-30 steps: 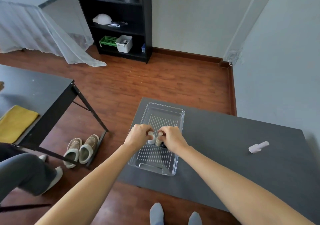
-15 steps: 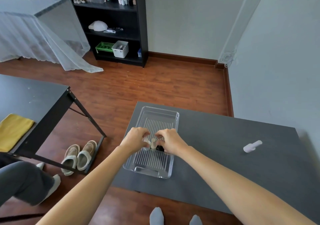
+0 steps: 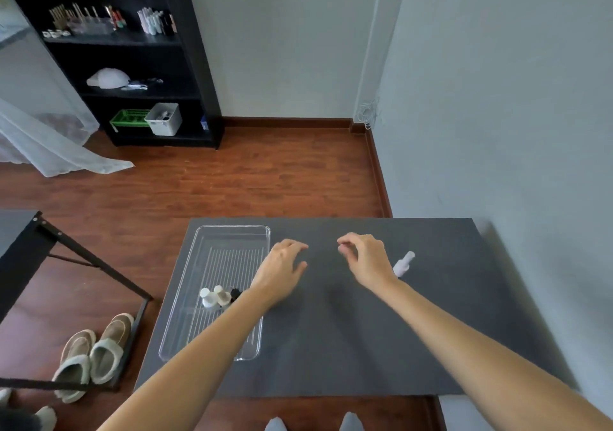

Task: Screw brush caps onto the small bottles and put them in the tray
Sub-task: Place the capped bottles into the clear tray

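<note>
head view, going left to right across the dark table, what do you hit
clear tray → small bottles in the tray → left hand → right hand → white bottle lying on the table

1 clear tray [image 3: 232, 231], 3 sm bottles in it [image 3: 217, 296], 1 white bottle [image 3: 403, 263] on table [image 3: 348, 331], 2 hands [image 3: 282, 269], 2 slippers [image 3: 93, 354]

No text, label, brand or number can be read anywhere. The small bottles [image 3: 215, 296] in the tray [image 3: 232, 231] show no legible print.
</note>
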Tool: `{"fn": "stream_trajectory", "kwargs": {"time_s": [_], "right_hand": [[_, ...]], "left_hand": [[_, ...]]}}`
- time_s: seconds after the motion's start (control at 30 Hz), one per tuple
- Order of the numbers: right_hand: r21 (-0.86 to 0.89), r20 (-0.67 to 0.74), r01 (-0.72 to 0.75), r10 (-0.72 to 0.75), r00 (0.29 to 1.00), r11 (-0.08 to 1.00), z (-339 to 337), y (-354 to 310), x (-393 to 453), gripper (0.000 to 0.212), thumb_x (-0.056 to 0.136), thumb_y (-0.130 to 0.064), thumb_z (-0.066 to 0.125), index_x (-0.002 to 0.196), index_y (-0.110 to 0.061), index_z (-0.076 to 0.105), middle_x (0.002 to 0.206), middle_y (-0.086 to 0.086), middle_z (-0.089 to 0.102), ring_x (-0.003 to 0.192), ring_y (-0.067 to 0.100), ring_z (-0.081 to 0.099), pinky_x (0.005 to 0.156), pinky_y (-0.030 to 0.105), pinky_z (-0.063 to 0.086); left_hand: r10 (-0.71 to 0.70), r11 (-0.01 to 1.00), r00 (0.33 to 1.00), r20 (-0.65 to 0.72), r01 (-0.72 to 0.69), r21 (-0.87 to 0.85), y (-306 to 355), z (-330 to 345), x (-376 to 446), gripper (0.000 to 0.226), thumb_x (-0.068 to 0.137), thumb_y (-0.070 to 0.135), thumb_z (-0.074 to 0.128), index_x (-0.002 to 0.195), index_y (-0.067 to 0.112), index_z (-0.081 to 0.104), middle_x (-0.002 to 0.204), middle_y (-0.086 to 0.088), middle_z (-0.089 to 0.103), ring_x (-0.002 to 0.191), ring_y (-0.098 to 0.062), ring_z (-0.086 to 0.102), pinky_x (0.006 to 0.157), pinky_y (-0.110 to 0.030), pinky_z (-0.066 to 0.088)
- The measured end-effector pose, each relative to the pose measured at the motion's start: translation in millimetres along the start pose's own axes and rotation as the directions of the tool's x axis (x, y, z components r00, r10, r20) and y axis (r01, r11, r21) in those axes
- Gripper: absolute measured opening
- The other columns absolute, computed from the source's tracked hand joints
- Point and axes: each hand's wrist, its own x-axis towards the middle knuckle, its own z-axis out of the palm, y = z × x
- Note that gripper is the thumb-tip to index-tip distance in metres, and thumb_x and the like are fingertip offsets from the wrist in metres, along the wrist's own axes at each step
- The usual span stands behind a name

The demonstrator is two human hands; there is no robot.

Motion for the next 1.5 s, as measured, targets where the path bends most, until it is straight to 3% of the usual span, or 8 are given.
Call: {"fn": "stream_trajectory", "kwargs": {"time_s": [0.17,0.4,0.53,0.67,1.07,1.23,1.4,1.5], "right_hand": [[-0.085,-0.177,-0.1,0.083,0.981,0.991,-38.4,64.7,-9.4,0.023,0.096,-0.011,0.056,0.117,-0.011,0.065,0.111,0.004,0.069,0.121,0.025,0.046,0.099,0.039,0.044],[-0.074,-0.059,-0.183,0.179,0.982,0.98,-51.2,114.4,-16.6,0.032,0.094,0.001,0.048,0.122,-0.007,0.063,0.107,0.008,0.067,0.113,0.026,0.053,0.092,0.023,0.035],[-0.043,0.0,-0.167,0.167,0.986,0.985,-49.6,119.0,-14.6,0.031,0.092,0.008,0.045,0.112,-0.004,0.064,0.087,0.008,0.072,0.093,0.023,0.062,0.087,0.029,0.048],[-0.007,0.054,-0.197,0.197,0.979,0.98,-47.6,121.8,-11.0,0.029,0.089,0.008,0.041,0.106,-0.002,0.063,0.081,0.009,0.073,0.079,0.022,0.061,0.068,0.012,0.042],[-0.025,0.01,-0.066,0.066,0.998,0.998,-45.8,73.8,-6.1,0.012,0.092,-0.01,0.059,0.101,-0.012,0.067,0.085,-0.001,0.067,0.066,0.0,0.055,0.058,0.001,0.039],[0.041,-0.005,0.036,-0.035,0.999,0.999,-38.6,20.9,4.0,0.006,0.09,-0.013,0.063,0.094,-0.016,0.065,0.086,-0.004,0.071,0.068,0.012,0.061,0.058,0.008,0.042],[0.142,-0.014,0.141,-0.141,0.99,0.98,-18.3,-40.8,15.8,0.006,0.086,-0.014,0.068,0.087,-0.018,0.064,0.08,-0.005,0.072,0.062,0.015,0.059,0.058,0.022,0.044],[0.188,-0.004,0.193,-0.196,0.981,0.963,3.0,-78.4,21.6,0.005,0.083,-0.015,0.072,0.085,-0.017,0.068,0.077,-0.005,0.073,0.065,0.013,0.062,0.062,0.024,0.047]], "left_hand": [[-0.108,0.991,0.994,0.025,0.105,0.088,-4.5,74.2,-9.4,0.041,0.103,0.015,0.044,0.144,0.012,0.044,0.154,-0.008,0.034,0.141,-0.026,0.032,0.113,-0.036,0.033],[-0.274,0.935,0.959,0.069,0.249,0.253,-20.7,132.3,-37.5,0.053,0.105,0.032,0.035,0.156,0.019,0.023,0.166,-0.006,0.007,0.153,-0.024,0.003,0.123,-0.049,0.009],[-0.287,0.917,0.957,0.042,0.262,0.3,-24.2,146.1,-40.0,0.059,0.103,0.046,0.031,0.156,0.022,0.022,0.166,-0.006,0.008,0.154,-0.025,0.003,0.121,-0.056,0.007],[-0.278,0.899,0.961,0.006,0.258,0.355,-24.1,149.9,-41.1,0.072,0.094,0.052,0.004,0.155,0.021,0.026,0.165,-0.008,0.015,0.153,-0.028,0.01,0.12,-0.055,0.012],[-0.297,0.902,0.952,0.073,0.254,0.349,-28.6,152.4,-39.9,0.061,0.104,0.047,0.021,0.158,0.025,0.004,0.167,-0.004,-0.007,0.153,-0.023,-0.01,0.122,-0.052,0.0],[-0.263,0.962,0.944,0.197,0.243,0.123,-24.4,122.5,-42.7,0.066,0.104,0.044,0.032,0.158,0.017,0.005,0.167,-0.003,-0.008,0.153,-0.022,-0.012,0.123,-0.048,-0.002],[-0.083,0.978,0.989,-0.124,0.056,-0.203,-20.6,70.4,-85.6,0.052,0.101,0.027,0.053,0.149,0.013,0.037,0.156,-0.001,0.036,0.146,-0.016,0.029,0.119,-0.035,0.029],[-0.01,0.991,0.907,-0.422,-0.047,-0.124,-38.0,39.7,-121.1,0.039,0.096,0.018,0.061,0.135,0.013,0.055,0.138,0.001,0.054,0.131,-0.016,0.047,0.111,-0.033,0.041]]}}
